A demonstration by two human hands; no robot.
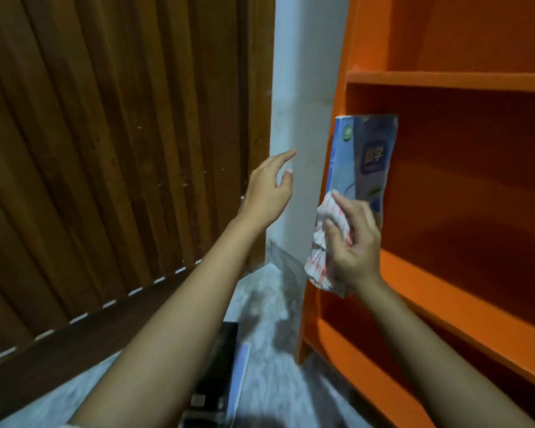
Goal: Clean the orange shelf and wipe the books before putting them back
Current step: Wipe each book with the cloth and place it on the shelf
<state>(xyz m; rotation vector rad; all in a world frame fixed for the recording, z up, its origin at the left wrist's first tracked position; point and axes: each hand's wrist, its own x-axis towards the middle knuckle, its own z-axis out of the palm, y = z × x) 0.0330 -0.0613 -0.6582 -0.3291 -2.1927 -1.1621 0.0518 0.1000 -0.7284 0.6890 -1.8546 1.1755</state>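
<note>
Background: orange shelf (445, 80) beside a door (105, 149). My right grip (352, 242) is pinching cloth (322, 261) against book (365, 149) to wipe it; left grip (266, 193) is hovering open.

The shelf (464, 80) at right is bright orange. The book (363, 156) is blue (with grey), the cloth (325, 242) white with red checks, the door (105, 149) at left dark brown.

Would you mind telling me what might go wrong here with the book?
The right hand alone holds both the blue book and the checked cloth, low down, while the left hand is off it; the book may tip or slip. It could also knock the side panel of the orange shelf going in.
</note>
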